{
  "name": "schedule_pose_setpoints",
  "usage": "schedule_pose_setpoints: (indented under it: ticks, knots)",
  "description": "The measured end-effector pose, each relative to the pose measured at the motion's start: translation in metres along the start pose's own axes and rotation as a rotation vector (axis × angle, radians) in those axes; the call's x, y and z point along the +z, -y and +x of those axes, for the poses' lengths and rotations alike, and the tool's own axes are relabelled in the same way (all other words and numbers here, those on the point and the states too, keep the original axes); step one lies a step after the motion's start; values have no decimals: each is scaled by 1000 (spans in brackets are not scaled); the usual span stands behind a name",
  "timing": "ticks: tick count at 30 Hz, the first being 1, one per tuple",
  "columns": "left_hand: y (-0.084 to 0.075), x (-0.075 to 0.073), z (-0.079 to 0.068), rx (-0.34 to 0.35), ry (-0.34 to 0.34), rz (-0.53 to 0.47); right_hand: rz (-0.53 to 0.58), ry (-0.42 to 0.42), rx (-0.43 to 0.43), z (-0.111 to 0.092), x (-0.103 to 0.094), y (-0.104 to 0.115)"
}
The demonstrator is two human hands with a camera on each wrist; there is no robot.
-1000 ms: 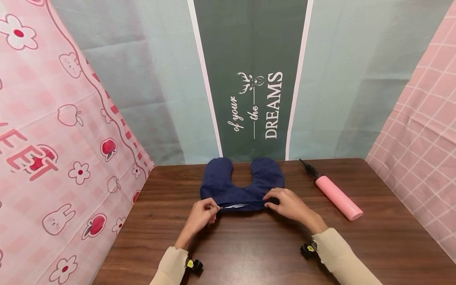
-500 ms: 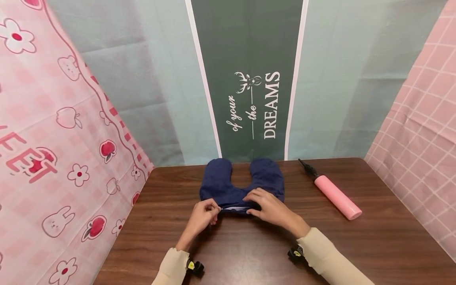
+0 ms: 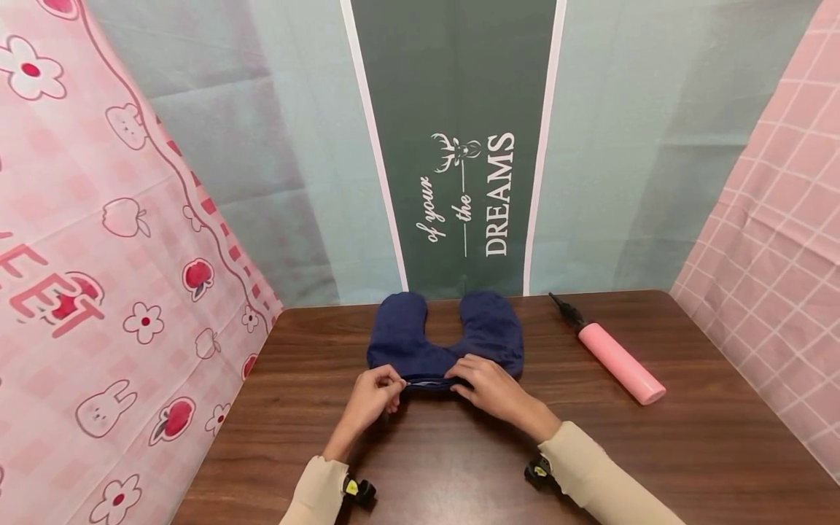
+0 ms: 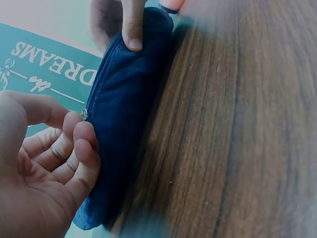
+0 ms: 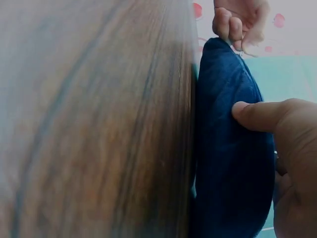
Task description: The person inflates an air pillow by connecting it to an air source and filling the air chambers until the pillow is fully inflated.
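Right hand (image 3: 488, 390) sits closer to the left hand (image 3: 374, 397) along the near edge of the pillow (image 3: 441, 359) than a second ago, and the pale slit (image 3: 428, 383) between them shows narrower

The blue pillow lies on the table (image 3: 446, 452), its U opening at the far side; the zip (image 4: 100, 73) runs left to right along the near edge, hand to hand. The left hand, nearer the zip pull (image 4: 85, 114), pinches it at the slit's left end; the right hand grips the edge between thumb and fingers at the other (a pink pump (image 3: 620, 362) lies off to the right)
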State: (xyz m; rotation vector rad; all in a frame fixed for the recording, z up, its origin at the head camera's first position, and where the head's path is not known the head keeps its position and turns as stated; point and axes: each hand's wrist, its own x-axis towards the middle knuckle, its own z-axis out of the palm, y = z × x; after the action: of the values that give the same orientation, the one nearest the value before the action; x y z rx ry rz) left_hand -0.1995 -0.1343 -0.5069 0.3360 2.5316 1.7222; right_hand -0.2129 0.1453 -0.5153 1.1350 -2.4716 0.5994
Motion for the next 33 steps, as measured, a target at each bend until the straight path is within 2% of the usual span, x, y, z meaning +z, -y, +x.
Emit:
schedule_pose_setpoints:
  ticks: [4, 11, 19, 25, 33]
  knots:
    - [2, -1, 1, -11, 7, -11, 3, -12, -2, -1, -2, -2]
    - [3, -4, 1, -32, 23, -30, 18, 28, 25, 1, -7, -2]
    - [5, -7, 3, -27, 30, -46, 20, 19, 16, 4, -12, -3]
    - [7, -13, 4, -49, -1, -90, 17, 25, 37, 2, -18, -7]
    - [16, -27, 1, -106, -60, -121, 38, -11, 49, -4, -24, -17]
